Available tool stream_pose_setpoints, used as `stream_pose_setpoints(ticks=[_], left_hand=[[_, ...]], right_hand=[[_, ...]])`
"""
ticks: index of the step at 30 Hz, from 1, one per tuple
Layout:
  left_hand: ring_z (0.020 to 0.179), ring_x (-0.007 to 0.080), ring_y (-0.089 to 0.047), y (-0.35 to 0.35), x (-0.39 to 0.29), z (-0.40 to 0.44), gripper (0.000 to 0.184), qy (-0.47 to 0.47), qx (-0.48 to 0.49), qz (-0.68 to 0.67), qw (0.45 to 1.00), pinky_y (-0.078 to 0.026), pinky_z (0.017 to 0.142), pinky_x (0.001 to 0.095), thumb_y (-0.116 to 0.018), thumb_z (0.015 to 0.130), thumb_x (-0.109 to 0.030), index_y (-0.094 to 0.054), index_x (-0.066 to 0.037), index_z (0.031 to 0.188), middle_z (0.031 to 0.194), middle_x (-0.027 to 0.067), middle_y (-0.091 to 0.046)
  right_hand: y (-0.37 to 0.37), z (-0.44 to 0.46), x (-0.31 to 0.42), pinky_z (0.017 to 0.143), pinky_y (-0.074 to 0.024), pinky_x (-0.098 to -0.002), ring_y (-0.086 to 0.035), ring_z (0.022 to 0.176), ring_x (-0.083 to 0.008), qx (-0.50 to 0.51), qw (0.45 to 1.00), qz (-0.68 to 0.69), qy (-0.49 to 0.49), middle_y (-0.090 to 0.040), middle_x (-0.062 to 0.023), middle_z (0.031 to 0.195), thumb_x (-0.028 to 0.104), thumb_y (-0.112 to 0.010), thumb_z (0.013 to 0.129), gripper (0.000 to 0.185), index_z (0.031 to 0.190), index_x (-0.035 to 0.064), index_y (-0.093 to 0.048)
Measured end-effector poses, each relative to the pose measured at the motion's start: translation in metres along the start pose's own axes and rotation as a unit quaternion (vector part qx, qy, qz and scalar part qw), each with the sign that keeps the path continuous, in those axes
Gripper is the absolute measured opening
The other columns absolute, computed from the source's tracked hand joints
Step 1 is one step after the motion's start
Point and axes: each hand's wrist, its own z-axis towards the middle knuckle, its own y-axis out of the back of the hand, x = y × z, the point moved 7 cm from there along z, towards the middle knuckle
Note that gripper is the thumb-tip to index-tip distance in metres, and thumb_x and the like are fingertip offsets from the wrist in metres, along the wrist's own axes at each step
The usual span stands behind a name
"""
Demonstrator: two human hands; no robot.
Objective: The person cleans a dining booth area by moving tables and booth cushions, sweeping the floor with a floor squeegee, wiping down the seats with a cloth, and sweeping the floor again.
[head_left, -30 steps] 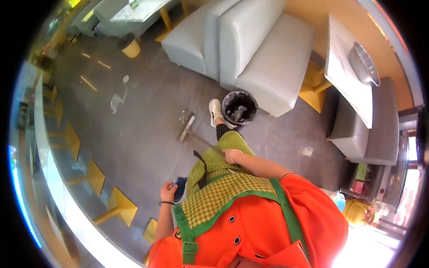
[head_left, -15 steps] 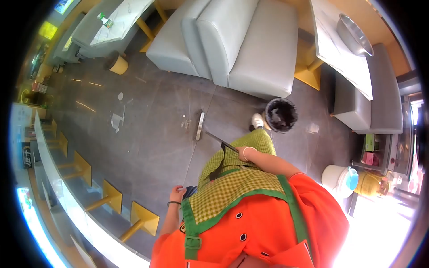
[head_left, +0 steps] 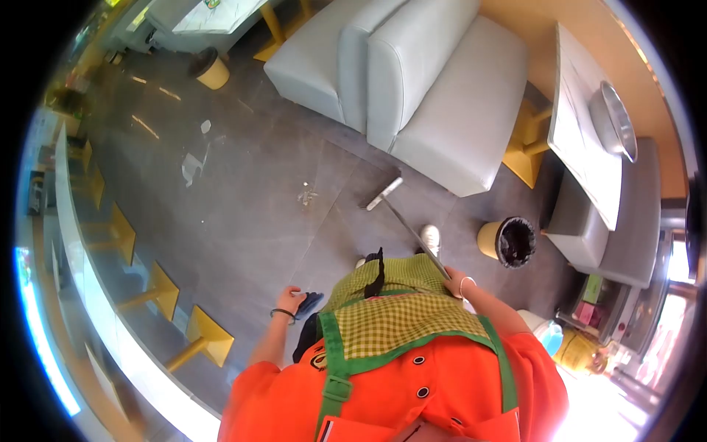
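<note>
My right hand [head_left: 458, 282] is closed around the upper end of a long-handled broom [head_left: 409, 230]. The handle slants forward and left to a narrow, pale head on the floor, ahead of my white shoe [head_left: 431, 237]. On the left side, my left hand [head_left: 289, 300] hangs low with its fingers curled against a dark blue thing [head_left: 311, 303], whose kind I cannot make out. Small pale scraps [head_left: 307, 194] lie on the floor left of the broom head. Farther left are a larger whitish piece of litter [head_left: 191, 168] and a smaller pale piece [head_left: 205, 127].
A lined bin [head_left: 514, 241] stands to my right, near a grey bench [head_left: 464, 103]. A metal bowl [head_left: 613, 121] rests on the right-hand table [head_left: 571, 136]. Another bin [head_left: 212, 70] stands far left. Yellow table bases [head_left: 210, 335] line the white counter [head_left: 118, 335].
The broom head has swung right, away from the scraps, toward the bench. My right hand has moved right with the handle. My view has shifted, and the dark blue thing shows more beside my left hand.
</note>
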Motion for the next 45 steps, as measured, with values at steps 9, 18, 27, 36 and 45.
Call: stream_pose_setpoints(ticks=[9,18,27,36,45], left_hand=[[0.055,0.0134,-0.048,-0.015,-0.07,-0.033,0.032,0.067,-0.059,-0.019,0.996,-0.041,0.052,0.0258,-0.067,0.061,-0.021,-0.056,-0.005,0.086,0.062,0.0035,-0.05],[0.053,0.0139,-0.052,-0.081,-0.065,-0.091,0.03,0.196,-0.112,-0.1,0.969,-0.042,0.052,0.0258,-0.067,0.06,-0.022,-0.057,-0.007,0.085,0.058,0.0055,-0.054],[0.053,0.0131,-0.049,-0.095,-0.079,-0.056,0.031,0.149,-0.061,-0.108,0.981,-0.041,0.05,0.0268,-0.066,0.062,-0.021,-0.056,-0.007,0.087,0.06,0.0041,-0.052],[0.062,0.0172,-0.051,-0.061,-0.082,-0.015,0.033,0.03,-0.063,-0.026,0.997,-0.042,0.058,0.0273,-0.066,0.061,-0.022,-0.055,-0.007,0.088,0.067,0.0062,-0.052],[0.06,0.0173,-0.052,-0.063,-0.039,-0.069,0.03,0.095,-0.092,-0.051,0.99,-0.043,0.056,0.029,-0.064,0.06,-0.022,-0.057,-0.007,0.085,0.065,0.0067,-0.053]], right_hand=[[0.089,0.118,-0.022,0.084,-0.0359,-0.0414,-0.045,0.099,-0.0365,0.179,0.965,-0.181,-0.067,-0.047,-0.0228,0.108,0.019,-0.04,0.077,0.055,0.128,0.0158,-0.017],[0.141,0.3,0.182,0.069,-0.0443,-0.0404,-0.053,0.09,-0.0321,0.181,0.947,-0.248,0.093,-0.051,-0.0178,0.103,0.019,-0.043,0.08,0.053,0.127,0.0163,-0.02],[0.158,0.132,0.009,0.082,-0.0372,-0.0367,-0.045,0.098,-0.0356,0.142,0.981,-0.135,0.005,-0.048,-0.0221,0.105,0.023,-0.044,0.08,0.045,0.121,0.0121,-0.031],[0.097,-0.015,-0.134,0.085,-0.0356,-0.0355,-0.043,0.103,-0.0337,0.046,0.999,0.011,-0.023,-0.047,-0.0187,0.11,0.02,-0.044,0.079,0.044,0.12,0.0098,-0.033],[0.088,0.093,-0.036,0.078,-0.0388,-0.0382,-0.048,0.095,-0.0345,0.114,0.984,-0.132,0.04,-0.049,-0.0216,0.104,0.025,-0.043,0.08,0.044,0.121,0.0149,-0.032]])
